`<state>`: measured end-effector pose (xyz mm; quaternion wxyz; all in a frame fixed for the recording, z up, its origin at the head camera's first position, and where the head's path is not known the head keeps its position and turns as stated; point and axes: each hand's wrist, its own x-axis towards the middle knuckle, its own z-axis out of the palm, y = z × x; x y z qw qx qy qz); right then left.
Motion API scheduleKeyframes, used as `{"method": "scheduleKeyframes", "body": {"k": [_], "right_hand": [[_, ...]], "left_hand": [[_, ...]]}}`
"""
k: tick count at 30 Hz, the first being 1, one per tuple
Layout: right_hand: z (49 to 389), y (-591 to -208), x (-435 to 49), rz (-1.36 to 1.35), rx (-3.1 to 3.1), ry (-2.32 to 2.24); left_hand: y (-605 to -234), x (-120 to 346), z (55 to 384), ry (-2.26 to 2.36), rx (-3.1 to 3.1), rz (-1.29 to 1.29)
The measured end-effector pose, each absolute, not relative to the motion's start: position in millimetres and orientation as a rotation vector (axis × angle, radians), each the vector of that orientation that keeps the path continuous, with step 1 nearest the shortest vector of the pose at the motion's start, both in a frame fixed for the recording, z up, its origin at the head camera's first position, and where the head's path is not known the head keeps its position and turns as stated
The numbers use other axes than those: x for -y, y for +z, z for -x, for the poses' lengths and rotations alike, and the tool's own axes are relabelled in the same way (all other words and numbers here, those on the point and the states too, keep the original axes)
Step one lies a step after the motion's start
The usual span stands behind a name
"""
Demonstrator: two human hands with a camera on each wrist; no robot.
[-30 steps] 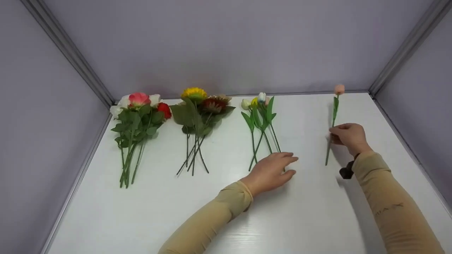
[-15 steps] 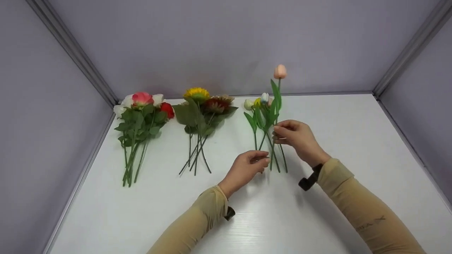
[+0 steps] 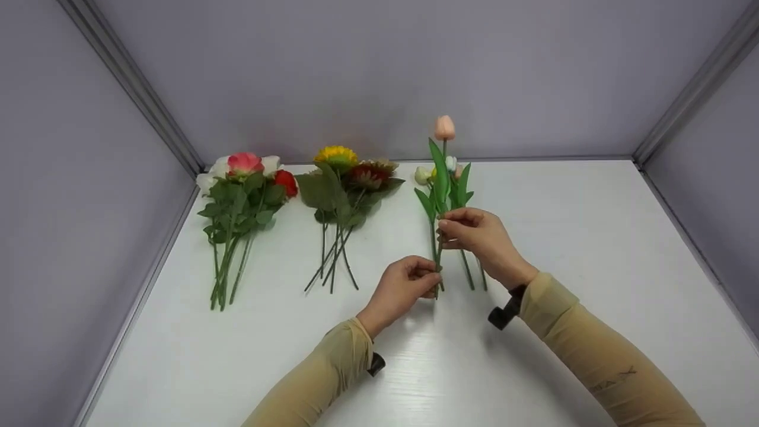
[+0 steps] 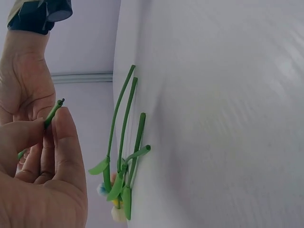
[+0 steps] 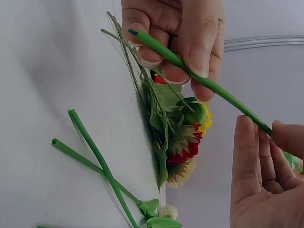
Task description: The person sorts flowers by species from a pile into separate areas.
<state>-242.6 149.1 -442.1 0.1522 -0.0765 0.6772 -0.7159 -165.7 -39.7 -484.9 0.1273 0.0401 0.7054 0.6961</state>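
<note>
A pink tulip [image 3: 445, 128] is raised over the other tulips in the head view, its bloom against the back wall. My right hand [image 3: 487, 242] pinches its stem just below the leaves. Lower down, my left hand [image 3: 402, 289] pinches the same stem near its cut end. The right wrist view has the green stem [image 5: 223, 95] running between both hands, clear of the table. Behind it lie several tulips [image 3: 466, 185] with white, yellow and pink blooms, partly hidden by the raised one; their stems [image 4: 127, 116] rest on the tabletop in the left wrist view.
A bunch of roses [image 3: 244, 163], pink, white and red, lies at the left of the white table [image 3: 563, 207]. Between it and the tulips lies a bunch with a yellow sunflower [image 3: 336, 157] and dark red blooms. Grey walls [image 3: 391, 71] enclose the back and sides.
The right hand has carried the pink tulip leftward from the table's right side to over the tulip group. The left hand has drawn back leftward and now grips the stem's lower end.
</note>
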Motion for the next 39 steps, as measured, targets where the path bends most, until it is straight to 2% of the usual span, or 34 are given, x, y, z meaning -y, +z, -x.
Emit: {"method": "scheduleKeyframes", "body": {"k": [16, 20, 27, 39], "right_hand": [[243.4, -443.9, -153.7, 0.161, -2.033, -2.021], [248.5, -449.4, -160.2, 0.211, -2.157, -1.958], [253.2, -469.1, -183.9, 0.399, -2.778, -1.463], [243.8, -478.6, -195.3, 0.381, -2.802, -1.421]], "left_hand": [[-482.1, 27.0, 176.4, 2.062, -2.056, -0.105], [-480.6, 21.2, 187.1, 2.024, -2.097, -0.076], [-484.9, 13.4, 214.9, 1.924, -2.178, 0.017], [-505.7, 6.8, 248.5, 1.787, -2.252, 0.217]]}}
